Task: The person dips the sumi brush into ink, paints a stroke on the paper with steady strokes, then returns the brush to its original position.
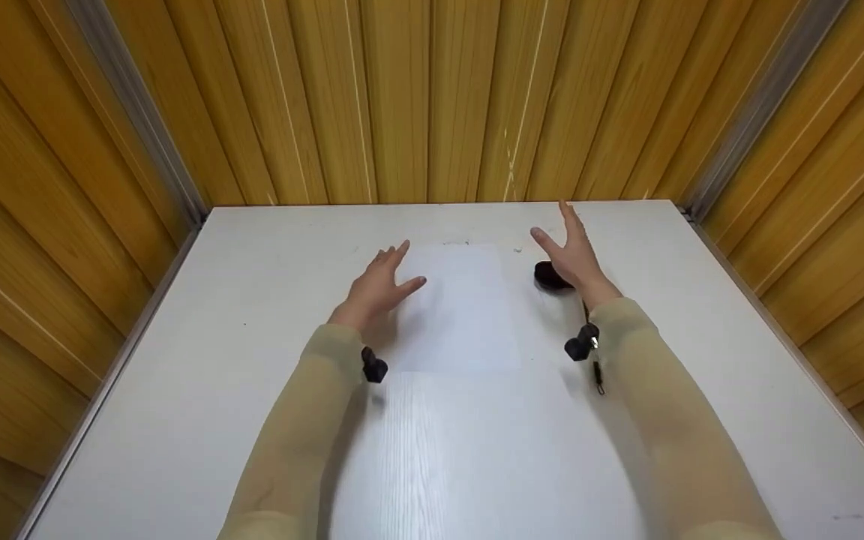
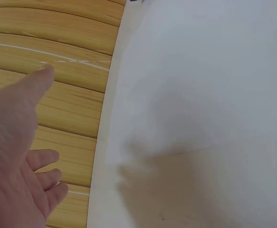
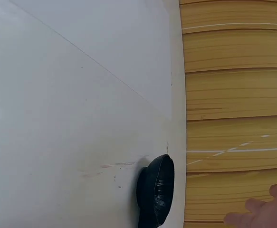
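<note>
A white sheet of paper (image 1: pixel 469 315) lies flat on the white table (image 1: pixel 462 465). My left hand (image 1: pixel 376 289) hovers over its left edge, thumb spread from the other fingers and nothing in the grasp. To the right of the sheet sits a small, black, bowl-like thing (image 1: pixel 548 276) with a shiny hollow, seen from the side in the right wrist view. My right hand (image 1: pixel 576 259) is held above and beside it, thumb and fingers apart and holding nothing. A thin dark rod (image 1: pixel 598 375) with a small loop at its end runs toward me, partly hidden under the right wrist.
Wood-patterned panels (image 1: pixel 462 97) wall in the table at the back and both sides, with grey metal posts (image 1: pixel 136 105) at the corners. A small black wrist device (image 1: pixel 374 365) is on the left sleeve, another (image 1: pixel 582 343) on the right.
</note>
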Tool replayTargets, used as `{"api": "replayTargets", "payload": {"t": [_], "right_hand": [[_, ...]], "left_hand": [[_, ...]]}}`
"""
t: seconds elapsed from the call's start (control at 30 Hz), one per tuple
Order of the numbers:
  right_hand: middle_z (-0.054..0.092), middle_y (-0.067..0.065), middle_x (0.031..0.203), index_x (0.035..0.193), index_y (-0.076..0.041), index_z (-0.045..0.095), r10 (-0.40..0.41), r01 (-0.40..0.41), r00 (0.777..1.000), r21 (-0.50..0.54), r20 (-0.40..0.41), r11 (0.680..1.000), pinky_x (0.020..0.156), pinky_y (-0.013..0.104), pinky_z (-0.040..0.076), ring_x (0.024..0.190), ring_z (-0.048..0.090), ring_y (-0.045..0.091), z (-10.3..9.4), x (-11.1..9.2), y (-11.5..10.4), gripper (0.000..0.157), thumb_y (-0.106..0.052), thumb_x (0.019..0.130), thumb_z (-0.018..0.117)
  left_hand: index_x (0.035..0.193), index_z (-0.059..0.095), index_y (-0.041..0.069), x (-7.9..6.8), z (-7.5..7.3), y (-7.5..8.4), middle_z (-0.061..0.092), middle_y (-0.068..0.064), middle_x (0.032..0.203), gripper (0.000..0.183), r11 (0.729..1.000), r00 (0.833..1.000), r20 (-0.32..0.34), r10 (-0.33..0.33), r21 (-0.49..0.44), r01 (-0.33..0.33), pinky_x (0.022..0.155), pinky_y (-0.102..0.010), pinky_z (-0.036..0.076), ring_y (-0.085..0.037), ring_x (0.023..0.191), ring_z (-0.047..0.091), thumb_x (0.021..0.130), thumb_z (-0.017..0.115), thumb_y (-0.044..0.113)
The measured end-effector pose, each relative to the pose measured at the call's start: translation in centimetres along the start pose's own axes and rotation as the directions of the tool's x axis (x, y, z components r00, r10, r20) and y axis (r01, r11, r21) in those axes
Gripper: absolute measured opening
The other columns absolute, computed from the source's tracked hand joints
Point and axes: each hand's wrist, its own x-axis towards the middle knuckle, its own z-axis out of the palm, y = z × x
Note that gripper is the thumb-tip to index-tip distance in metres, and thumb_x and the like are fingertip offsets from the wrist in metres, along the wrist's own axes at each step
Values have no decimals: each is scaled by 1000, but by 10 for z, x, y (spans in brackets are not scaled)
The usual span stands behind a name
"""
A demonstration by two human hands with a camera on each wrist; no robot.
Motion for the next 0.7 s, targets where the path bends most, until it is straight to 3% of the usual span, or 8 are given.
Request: {"api": "replayTargets", "payload": {"t": [0.3,0.43,0.7], "right_hand": [[7,9,175,167,-22,8,-66,64,998,44,26,997,128,65,16,160,13,42,-15,-39,10,82,-50,104,54],[11,8,175,167,-20,12,-73,71,996,44,48,996,127,67,19,160,16,41,-21,-57,13,77,-45,106,53],[20,17,172,164,-11,23,-126,130,988,-38,93,991,122,72,23,158,20,43,-34,-91,28,68,-30,107,56]], "left_hand": [[164,29,27,-41,25,-3,21,-7,173,80,991,988,100,121,-78,-113,131,-54,20,-23,164,4,97,71,40],[162,35,21,-57,35,-6,24,-8,172,76,984,974,142,177,-57,-170,132,-51,19,-25,164,4,97,72,37],[154,49,14,-72,51,-10,32,-10,169,63,979,955,219,198,11,-206,131,-50,23,-31,162,15,97,72,30]]}}
